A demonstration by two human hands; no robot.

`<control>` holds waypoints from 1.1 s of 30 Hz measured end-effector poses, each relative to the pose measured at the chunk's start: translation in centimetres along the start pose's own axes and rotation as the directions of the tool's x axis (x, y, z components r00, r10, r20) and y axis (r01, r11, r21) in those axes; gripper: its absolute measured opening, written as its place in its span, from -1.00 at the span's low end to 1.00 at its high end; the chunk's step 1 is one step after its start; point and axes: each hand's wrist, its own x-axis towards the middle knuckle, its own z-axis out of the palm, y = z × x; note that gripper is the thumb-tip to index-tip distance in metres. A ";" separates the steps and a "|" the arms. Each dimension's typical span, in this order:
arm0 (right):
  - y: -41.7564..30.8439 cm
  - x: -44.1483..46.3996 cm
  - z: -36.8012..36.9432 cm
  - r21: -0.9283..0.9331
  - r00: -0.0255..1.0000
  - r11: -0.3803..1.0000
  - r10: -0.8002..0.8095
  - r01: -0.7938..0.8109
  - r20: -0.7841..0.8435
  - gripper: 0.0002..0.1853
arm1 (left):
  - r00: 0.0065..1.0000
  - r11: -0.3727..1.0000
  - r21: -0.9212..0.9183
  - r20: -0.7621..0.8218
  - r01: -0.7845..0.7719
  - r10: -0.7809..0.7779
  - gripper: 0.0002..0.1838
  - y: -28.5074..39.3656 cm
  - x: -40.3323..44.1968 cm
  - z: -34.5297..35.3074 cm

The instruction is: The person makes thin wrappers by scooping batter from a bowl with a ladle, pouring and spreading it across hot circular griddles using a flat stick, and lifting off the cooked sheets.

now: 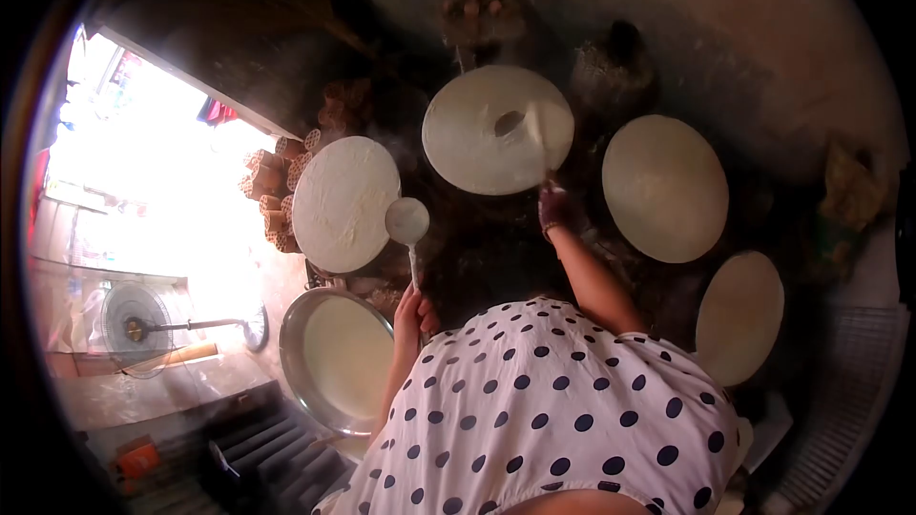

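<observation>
Left hand [413,313] held round pale ladle [407,220] by its shaft, presumably for reach | right hand [552,207] held pale flat scraper [537,133] over white-coated round griddle [468,138].

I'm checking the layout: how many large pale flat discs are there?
4: the left disc, top-centre disc, right disc and lower-right disc. Others may be hidden.

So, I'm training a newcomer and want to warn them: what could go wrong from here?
The ladle in the left hand appears at the edge of the left disc and might drip on it or bump it.

The right hand holds a pale tool over the middle disc, whose white coating shows a dark gap that could be left bare.
</observation>
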 end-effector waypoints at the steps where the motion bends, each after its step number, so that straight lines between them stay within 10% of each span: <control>1: -0.3 1.1 1.4 0.089 0.982 0.979 -0.186 0.182 0.038 -0.56 | 1.000 1.000 0.002 -0.004 0.020 -0.020 -0.59 0.1 0.2 0.2; 3: -1.1 2.3 0.4 0.311 0.891 0.950 -0.161 0.024 0.424 -0.57 | 0.999 0.999 0.016 -0.029 0.042 -0.041 -0.60 0.3 0.2 0.3; 4: 0.3 3.4 0.0 0.048 0.891 0.930 -0.364 0.365 0.271 -0.59 | 0.998 0.998 0.025 -0.028 0.060 -0.060 -0.61 0.2 0.1 0.1; 7: 4.0 2.8 -1.3 0.164 0.984 0.977 -0.114 0.136 -0.133 -0.61 | 0.998 0.994 0.092 0.012 0.056 -0.057 -0.61 0.4 0.0 -0.2; 9: 3.1 1.4 -2.6 0.097 0.998 0.994 -0.040 0.045 -0.052 -0.61 | 0.998 0.988 0.149 0.052 0.030 -0.038 -0.61 0.4 0.2 -0.2; 11: 2.2 1.2 -2.9 0.334 0.891 0.911 0.073 -0.242 0.448 -0.63 | 0.996 0.986 0.137 -0.010 0.091 -0.090 -0.60 0.2 0.7 0.0; 13: 4.1 5.1 -2.1 0.363 0.901 0.921 -0.031 -0.142 0.432 -0.65 | 0.992 0.983 0.133 0.002 0.128 -0.129 -0.60 -0.6 1.5 -0.2; 15: 7.7 9.7 0.5 0.282 0.973 0.932 -0.225 0.228 -0.041 -0.54 | 0.986 0.978 0.130 0.014 0.165 -0.168 -0.60 -0.9 2.7 0.4; 17: 4.4 7.5 -3.2 0.268 0.976 0.942 -0.216 0.201 0.028 -0.57 | 0.982 0.940 0.294 0.018 0.172 -0.186 -0.61 -0.6 5.1 1.9; 19: 2.3 5.5 -5.8 0.082 0.879 0.982 -0.189 0.171 0.438 -0.58 | 0.982 0.928 0.334 0.038 0.163 -0.186 -0.61 0.0 8.3 2.2; 20: 6.0 6.6 -2.7 0.517 0.846 0.855 -0.243 -0.045 0.475 -0.60 | 0.981 0.915 0.376 0.059 0.147 -0.183 -0.62 0.3 10.1 2.4; 22: 8.4 5.8 -2.6 0.518 0.837 0.851 -0.344 0.086 0.425 -0.62 | 0.992 0.883 0.463 0.059 0.071 -0.111 -0.66 1.0 13.7 3.6; 23: 6.7 3.7 -6.1 0.054 0.827 0.909 -0.400 0.414 0.396 -0.61 | 0.994 0.865 0.501 0.077 0.023 -0.071 -0.69 1.3 15.3 4.6; 29: 9.8 -0.6 -2.7 -0.330 0.972 0.915 -0.207 0.233 0.111 -0.61 | 0.997 0.778 0.627 -0.041 -0.022 0.061 -0.73 -0.7 19.4 11.1; 33: 4.9 -2.9 0.3 -0.107 0.919 0.935 -0.302 0.338 0.254 -0.59 | 0.988 0.759 0.642 -0.017 -0.107 0.154 -0.79 -4.2 21.4 11.0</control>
